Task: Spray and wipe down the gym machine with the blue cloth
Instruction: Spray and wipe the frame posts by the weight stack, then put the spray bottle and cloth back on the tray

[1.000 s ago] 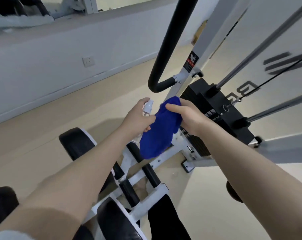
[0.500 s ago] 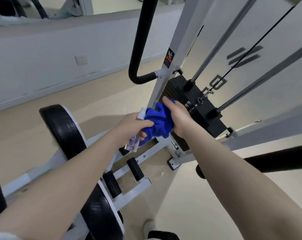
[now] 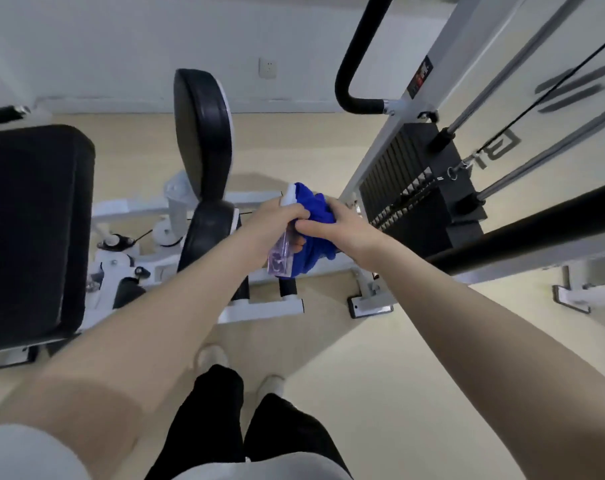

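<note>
My left hand [image 3: 277, 220] grips a small clear spray bottle [image 3: 280, 258] with a white nozzle at the top. My right hand [image 3: 332, 226] is closed on a bunched blue cloth [image 3: 315, 209] pressed right against the bottle, so both hands meet over the white frame [image 3: 259, 310] of the gym machine. The cloth hangs a little below my fingers. The machine's black weight stack [image 3: 415, 188] stands just right of my hands, and two black leg pads [image 3: 204, 133] rise just left of them.
A black seat pad [image 3: 31, 230] fills the left side. A curved black handle [image 3: 356, 64] and steel guide rods [image 3: 502, 74] rise at the upper right. A thick black bar [image 3: 536, 223] crosses at right. My legs and white shoes [image 3: 212, 355] stand on the beige floor.
My view has swung left and tilted down, bringing the seat, leg pads and my feet into sight. Both hands stay together, the cloth now more bunched against the bottle.
</note>
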`<move>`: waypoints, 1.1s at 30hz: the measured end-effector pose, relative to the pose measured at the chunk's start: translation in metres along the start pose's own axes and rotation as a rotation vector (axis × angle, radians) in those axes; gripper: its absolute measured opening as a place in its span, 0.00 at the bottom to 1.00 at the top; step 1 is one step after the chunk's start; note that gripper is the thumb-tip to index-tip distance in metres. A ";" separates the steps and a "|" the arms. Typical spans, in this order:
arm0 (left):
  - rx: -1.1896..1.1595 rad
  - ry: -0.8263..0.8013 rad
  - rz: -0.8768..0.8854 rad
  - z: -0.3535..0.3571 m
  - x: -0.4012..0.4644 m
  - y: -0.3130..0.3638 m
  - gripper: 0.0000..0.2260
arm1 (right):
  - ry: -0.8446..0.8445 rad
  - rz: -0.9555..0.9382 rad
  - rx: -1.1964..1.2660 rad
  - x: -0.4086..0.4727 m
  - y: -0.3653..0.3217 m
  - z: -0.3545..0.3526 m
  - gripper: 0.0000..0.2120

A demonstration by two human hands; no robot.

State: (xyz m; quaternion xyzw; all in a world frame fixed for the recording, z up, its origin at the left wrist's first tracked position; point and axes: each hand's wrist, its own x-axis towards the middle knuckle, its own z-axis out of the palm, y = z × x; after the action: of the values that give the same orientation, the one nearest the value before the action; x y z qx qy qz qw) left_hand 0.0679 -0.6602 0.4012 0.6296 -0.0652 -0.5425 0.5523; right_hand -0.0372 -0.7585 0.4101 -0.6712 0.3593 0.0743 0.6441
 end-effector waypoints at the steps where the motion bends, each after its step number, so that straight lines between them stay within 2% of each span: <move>1: -0.078 0.019 -0.013 -0.009 -0.011 -0.005 0.06 | -0.033 -0.016 -0.018 -0.002 -0.001 0.011 0.21; 3: -0.167 0.078 -0.060 -0.023 -0.027 -0.012 0.12 | -0.056 -0.027 -0.036 -0.002 -0.002 0.027 0.24; 6: -0.270 0.226 -0.044 -0.051 -0.052 -0.032 0.19 | -0.034 -0.043 -0.016 -0.001 -0.002 0.071 0.21; 9: -0.337 0.371 0.023 -0.082 -0.082 -0.045 0.15 | -0.066 -0.028 0.020 -0.005 -0.015 0.121 0.15; 14: -0.328 0.559 0.131 -0.171 -0.150 -0.083 0.09 | -0.160 -0.052 -0.061 -0.009 -0.031 0.222 0.16; 15: -0.310 0.591 0.144 -0.175 -0.154 -0.088 0.08 | -0.160 -0.043 -0.067 -0.011 -0.033 0.224 0.15; 18: -0.341 0.710 0.090 -0.248 -0.204 -0.137 0.07 | -0.212 -0.022 -0.141 -0.018 -0.018 0.305 0.13; 21: -0.388 0.705 -0.011 -0.324 -0.242 -0.203 0.07 | -0.244 0.004 -0.195 -0.024 0.011 0.386 0.16; 23: -0.253 0.715 -0.059 -0.372 -0.260 -0.259 0.06 | -0.267 0.049 -0.224 -0.027 0.038 0.442 0.18; 26: -0.069 0.757 -0.133 -0.424 -0.272 -0.330 0.05 | -0.304 0.091 -0.303 -0.025 0.081 0.507 0.16; 30: -0.028 0.800 -0.207 -0.475 -0.263 -0.409 0.06 | -0.316 0.117 -0.396 -0.014 0.149 0.558 0.14; 33: -0.107 0.861 -0.299 -0.502 -0.242 -0.474 0.05 | -0.331 0.180 -0.471 0.000 0.210 0.588 0.14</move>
State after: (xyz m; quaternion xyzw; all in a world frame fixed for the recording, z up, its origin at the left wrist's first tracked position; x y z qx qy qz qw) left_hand 0.1046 -0.0011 0.0860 0.7708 0.2901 -0.3076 0.4766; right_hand 0.0548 -0.2003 0.1457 -0.7464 0.2805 0.3205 0.5114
